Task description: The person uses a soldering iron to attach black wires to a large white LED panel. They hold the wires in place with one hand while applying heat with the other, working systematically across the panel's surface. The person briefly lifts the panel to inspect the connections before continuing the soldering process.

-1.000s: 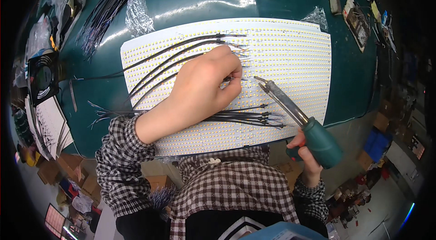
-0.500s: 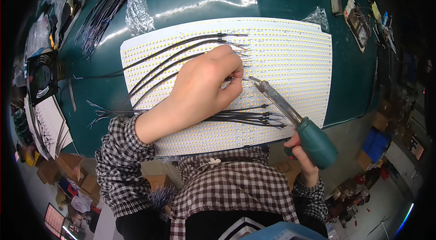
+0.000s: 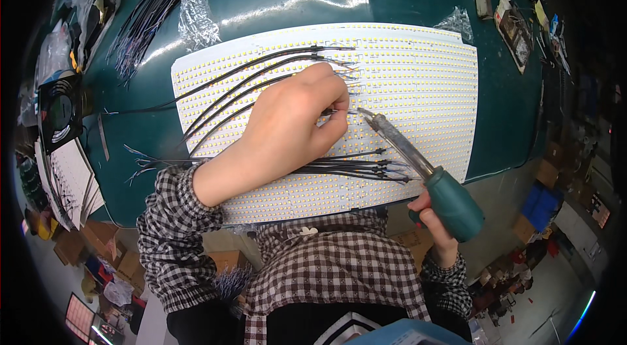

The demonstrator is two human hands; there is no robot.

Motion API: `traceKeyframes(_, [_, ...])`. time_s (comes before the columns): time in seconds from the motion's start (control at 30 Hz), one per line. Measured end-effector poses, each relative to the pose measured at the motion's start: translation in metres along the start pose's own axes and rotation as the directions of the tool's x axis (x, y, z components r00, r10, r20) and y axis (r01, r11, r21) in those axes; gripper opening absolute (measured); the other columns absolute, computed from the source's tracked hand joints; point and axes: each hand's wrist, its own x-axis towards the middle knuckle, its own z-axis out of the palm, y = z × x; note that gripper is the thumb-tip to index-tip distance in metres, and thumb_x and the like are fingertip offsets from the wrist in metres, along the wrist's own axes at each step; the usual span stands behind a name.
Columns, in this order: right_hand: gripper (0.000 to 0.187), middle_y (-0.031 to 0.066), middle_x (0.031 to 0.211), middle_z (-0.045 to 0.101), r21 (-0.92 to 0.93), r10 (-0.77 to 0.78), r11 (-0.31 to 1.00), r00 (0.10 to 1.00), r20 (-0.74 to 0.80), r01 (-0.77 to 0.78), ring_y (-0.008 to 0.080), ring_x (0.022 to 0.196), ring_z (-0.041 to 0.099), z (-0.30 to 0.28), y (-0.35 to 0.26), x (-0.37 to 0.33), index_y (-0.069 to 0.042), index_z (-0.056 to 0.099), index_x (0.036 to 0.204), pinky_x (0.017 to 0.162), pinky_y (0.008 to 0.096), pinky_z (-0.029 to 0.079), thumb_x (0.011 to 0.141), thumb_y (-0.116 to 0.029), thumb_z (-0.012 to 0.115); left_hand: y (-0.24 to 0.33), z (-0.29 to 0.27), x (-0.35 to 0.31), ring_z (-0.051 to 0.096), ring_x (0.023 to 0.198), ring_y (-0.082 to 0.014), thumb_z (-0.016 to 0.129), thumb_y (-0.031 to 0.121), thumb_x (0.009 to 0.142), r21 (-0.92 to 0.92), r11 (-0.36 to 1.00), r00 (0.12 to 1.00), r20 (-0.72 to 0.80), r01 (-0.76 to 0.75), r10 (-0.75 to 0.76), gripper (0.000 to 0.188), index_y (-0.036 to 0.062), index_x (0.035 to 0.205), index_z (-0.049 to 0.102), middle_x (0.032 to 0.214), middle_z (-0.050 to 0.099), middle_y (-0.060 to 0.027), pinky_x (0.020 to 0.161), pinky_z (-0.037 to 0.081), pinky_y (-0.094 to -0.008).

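A white LED circuit board (image 3: 418, 84) with rows of small yellow chips lies on the green mat. My left hand (image 3: 297, 113) rests over its middle, thumb and fingertips pinching the end of a black cable whose thin wires poke out to the right. In my right hand (image 3: 434, 224) is a soldering iron (image 3: 450, 204) with a green handle, its tip touching or nearly touching the board beside those wire ends. Black cables (image 3: 261, 58) lie across the board above my left hand. Below it sits a loose bunch of cables (image 3: 359, 167) with split ends.
A thick bundle of black cables (image 3: 157, 2) curves over the far left of the green mat (image 3: 418, 2). A small black fan (image 3: 62, 110) stands at the left edge, near stacked white boards (image 3: 72, 178). At the far right lies a worn tray (image 3: 513, 31).
The soldering iron's tip has shifted very slightly up and left. My left hand keeps its pinch in nearly the same place.
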Motion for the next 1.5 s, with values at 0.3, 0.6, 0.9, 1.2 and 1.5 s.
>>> traceKeyframes(0.3, [0.045, 0.0114, 0.088, 0.075, 0.207, 0.11, 0.972, 0.994, -0.006, -0.107, 0.0184, 0.081, 0.072, 0.0, -0.006, 0.001, 0.007, 0.067, 0.118, 0.079, 0.0327, 0.058, 0.081, -0.01, 0.084, 0.001, -0.001, 0.001, 0.067, 0.079, -0.0346, 0.071, 0.008, 0.084, 0.007, 1.0, 1.0, 0.007, 0.013, -0.013, 0.009, 0.005, 0.088, 0.064, 0.089, 0.064, -0.0118, 0.068, 0.053, -0.0448])
traceKeyframes(0.6, [0.065, 0.0161, 0.103, 0.071, 0.177, 0.096, 0.979, 0.995, 0.019, -0.098, 0.0261, 0.089, 0.071, -0.001, -0.014, 0.004, 0.011, 0.057, 0.136, 0.078, 0.038, 0.059, 0.094, -0.035, 0.073, -0.004, -0.003, -0.005, 0.067, 0.076, -0.0265, 0.075, 0.003, 0.087, -0.071, 0.995, 0.997, 0.017, -0.073, 0.074, 0.011, 0.0037, 0.092, 0.066, 0.087, 0.064, -0.0101, 0.064, 0.052, -0.0365])
traceKeyframes(0.9, [0.064, 0.0166, 0.106, 0.071, 0.187, 0.086, 0.978, 0.996, 0.017, -0.088, 0.0265, 0.089, 0.071, 0.0, -0.013, 0.004, 0.011, 0.056, 0.138, 0.076, 0.0375, 0.06, 0.094, -0.033, 0.072, -0.002, 0.016, -0.003, 0.067, 0.073, -0.0318, 0.075, 0.003, 0.084, 0.101, 0.989, 0.982, -0.148, -0.104, 0.118, 0.015, 0.0049, 0.091, 0.062, 0.086, 0.063, -0.0113, 0.062, 0.053, -0.0411])
traceKeyframes(1.2, [0.042, 0.0125, 0.086, 0.073, 0.244, 0.116, 0.964, 0.993, -0.016, -0.108, 0.0189, 0.08, 0.072, -0.003, -0.005, -0.001, 0.008, 0.065, 0.117, 0.078, 0.0331, 0.059, 0.08, -0.006, 0.079, -0.003, 0.018, -0.003, 0.066, 0.07, -0.0304, 0.076, 0.003, 0.082, 0.102, 0.99, 0.978, -0.175, -0.097, 0.114, 0.016, 0.0053, 0.089, 0.062, 0.085, 0.063, -0.0107, 0.059, 0.053, -0.0396])
traceKeyframes(1.5, [0.047, 0.0098, 0.084, 0.074, 0.194, 0.117, 0.975, 0.993, -0.019, -0.111, 0.0169, 0.078, 0.072, 0.001, -0.005, 0.001, 0.009, 0.067, 0.121, 0.077, 0.0319, 0.059, 0.079, -0.007, 0.083, -0.003, 0.018, -0.003, 0.065, 0.069, -0.0254, 0.075, 0.0, 0.082, 0.099, 0.991, 0.979, -0.171, -0.094, 0.11, 0.015, 0.004, 0.089, 0.062, 0.084, 0.063, -0.0091, 0.059, 0.052, -0.0361])
